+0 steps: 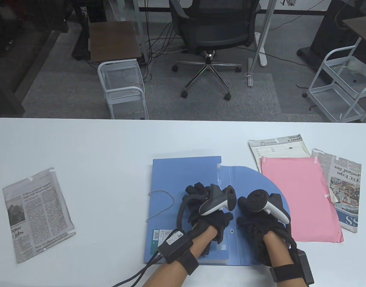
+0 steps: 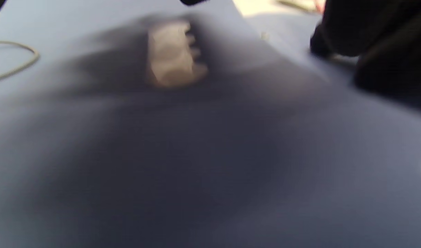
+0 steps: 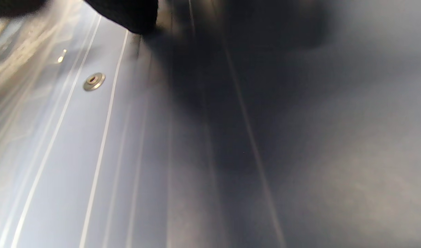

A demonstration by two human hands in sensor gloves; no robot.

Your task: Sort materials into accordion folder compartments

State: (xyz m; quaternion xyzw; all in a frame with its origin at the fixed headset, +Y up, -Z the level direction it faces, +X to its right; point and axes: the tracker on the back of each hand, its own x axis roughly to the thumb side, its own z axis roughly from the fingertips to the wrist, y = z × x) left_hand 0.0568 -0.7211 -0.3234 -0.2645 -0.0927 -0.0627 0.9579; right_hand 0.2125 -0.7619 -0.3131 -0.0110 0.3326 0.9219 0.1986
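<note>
Sorting not begun: your left hand (image 1: pixel 211 209) and right hand (image 1: pixel 260 218) rest on the blue plastic accordion folder (image 1: pixel 183 176).
Pink sheet (image 1: pixel 299 197) and folded newspapers (image 1: pixel 37 213) lie unfiled on the white counter (image 1: pixel 111 143); whether your fingers grasp anything, I cannot tell.

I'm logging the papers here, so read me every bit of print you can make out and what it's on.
Left newspaper: "China solution", "jobs"; body text too small.
Right newspaper: "Expo", large "SS"; the rest unreadable.
Form sheet behind the pink sheet: too small.
Barcode sticker on the blue folder: unreadable.
</note>
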